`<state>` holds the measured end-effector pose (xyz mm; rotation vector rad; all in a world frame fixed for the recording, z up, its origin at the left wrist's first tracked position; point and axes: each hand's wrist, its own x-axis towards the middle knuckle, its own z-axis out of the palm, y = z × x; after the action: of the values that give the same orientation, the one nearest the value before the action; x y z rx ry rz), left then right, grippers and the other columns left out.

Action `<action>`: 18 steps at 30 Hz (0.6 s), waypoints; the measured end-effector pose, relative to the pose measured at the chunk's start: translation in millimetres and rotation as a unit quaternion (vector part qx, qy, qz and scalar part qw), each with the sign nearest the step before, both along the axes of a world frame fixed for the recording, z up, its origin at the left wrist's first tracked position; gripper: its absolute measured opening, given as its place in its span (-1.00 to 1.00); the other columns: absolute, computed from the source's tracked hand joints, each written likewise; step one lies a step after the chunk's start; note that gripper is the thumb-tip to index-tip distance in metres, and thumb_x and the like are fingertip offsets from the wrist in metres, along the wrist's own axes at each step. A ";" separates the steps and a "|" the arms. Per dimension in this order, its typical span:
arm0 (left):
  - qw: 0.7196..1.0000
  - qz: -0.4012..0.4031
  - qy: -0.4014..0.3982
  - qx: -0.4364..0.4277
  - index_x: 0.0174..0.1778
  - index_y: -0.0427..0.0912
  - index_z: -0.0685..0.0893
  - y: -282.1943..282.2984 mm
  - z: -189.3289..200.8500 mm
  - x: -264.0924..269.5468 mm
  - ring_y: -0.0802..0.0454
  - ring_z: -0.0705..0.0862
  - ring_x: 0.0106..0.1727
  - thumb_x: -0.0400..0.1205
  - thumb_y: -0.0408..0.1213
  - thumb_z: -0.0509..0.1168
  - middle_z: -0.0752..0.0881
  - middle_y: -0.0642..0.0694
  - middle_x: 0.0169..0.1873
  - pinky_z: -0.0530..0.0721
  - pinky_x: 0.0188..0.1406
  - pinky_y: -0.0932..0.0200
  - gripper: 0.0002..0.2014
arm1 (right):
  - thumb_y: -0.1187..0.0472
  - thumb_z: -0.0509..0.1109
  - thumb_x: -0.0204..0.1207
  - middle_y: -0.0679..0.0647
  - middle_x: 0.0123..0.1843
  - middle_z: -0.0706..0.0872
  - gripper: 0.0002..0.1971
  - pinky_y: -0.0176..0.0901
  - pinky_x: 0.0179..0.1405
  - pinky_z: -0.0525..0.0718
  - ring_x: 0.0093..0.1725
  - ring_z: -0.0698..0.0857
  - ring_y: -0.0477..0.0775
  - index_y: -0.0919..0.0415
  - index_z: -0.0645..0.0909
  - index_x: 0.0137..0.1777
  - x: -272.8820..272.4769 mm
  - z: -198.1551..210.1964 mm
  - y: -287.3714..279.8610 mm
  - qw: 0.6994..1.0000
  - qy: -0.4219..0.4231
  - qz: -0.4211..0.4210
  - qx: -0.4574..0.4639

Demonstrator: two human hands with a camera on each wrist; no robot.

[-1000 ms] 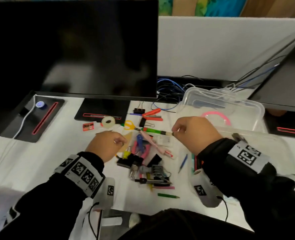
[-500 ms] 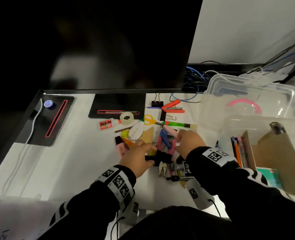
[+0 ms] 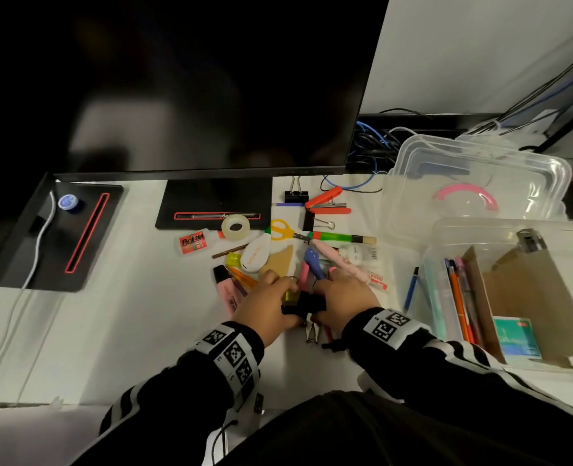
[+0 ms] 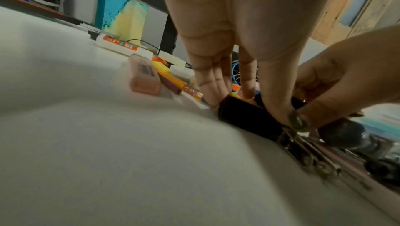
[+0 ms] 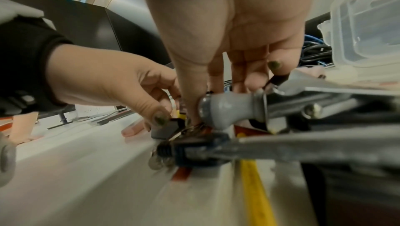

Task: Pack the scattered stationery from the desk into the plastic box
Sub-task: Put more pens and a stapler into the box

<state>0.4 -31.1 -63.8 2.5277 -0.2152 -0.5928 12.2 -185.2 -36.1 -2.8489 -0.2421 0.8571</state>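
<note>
Both hands have dropped from the brush [image 3: 342, 237] into the pile; left hand [image 3: 265, 309] and right hand [image 3: 342, 299] pinch a black clip [image 3: 307, 304] mid-desk; box [image 3: 446, 230] next, probably.

- We're looking at a white desk [image 3: 103, 331] in pretty dim light.
- A big dark monitor [image 3: 184, 82] fills the back left, on a black stand base [image 3: 211, 203].
- A pale partition wall [image 3: 473, 52] stands behind.
- Blue and black cables [image 3: 372, 139] are bunched up at the back.
</note>
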 end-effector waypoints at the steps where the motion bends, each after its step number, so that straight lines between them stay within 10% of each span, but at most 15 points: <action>1: 1.000 -0.008 -0.003 0.001 0.27 -0.03 0.54 0.6 -1.1 -1.5 0.08 0.49 0.01 0.44 -0.22 0.46 0.39 0.02 0.15 0.46 0.01 0.29 -0.53 | 0.00 0.40 0.44 0.11 0.26 0.49 -0.56 -0.03 0.18 0.55 0.25 0.55 0.18 0.01 0.50 0.32 0.4 -0.2 -1.0 1.000 0.000 0.001 0.001; 11: 0.997 -0.040 -0.037 0.046 0.28 0.01 0.52 6.6 -1.6 -2.5 -0.01 0.51 0.19 0.50 -0.29 0.39 0.41 0.02 0.21 0.58 0.15 0.08 -0.57 | -0.20 0.25 0.53 0.10 0.03 0.65 -0.57 -0.09 -0.04 0.63 0.02 0.66 0.14 0.15 0.67 0.09 15.9 9.5 -2.8 0.998 0.022 -0.048 0.018; 18: 0.997 -0.063 -0.034 0.030 0.47 0.16 0.36 -0.8 2.7 3.9 -0.01 0.37 0.35 0.49 -0.15 0.40 0.33 0.01 0.31 0.52 0.31 0.03 -0.38 | 0.36 0.32 0.49 0.18 0.30 0.45 -0.55 0.05 0.24 0.62 0.26 0.57 0.22 0.15 0.44 0.39 53.1 23.9 -17.2 0.989 -0.047 -0.140 -0.003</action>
<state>4.3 -31.8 -61.1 2.6082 -0.3887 -0.5697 65.3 -202.4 -12.2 -2.8383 0.1489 0.6678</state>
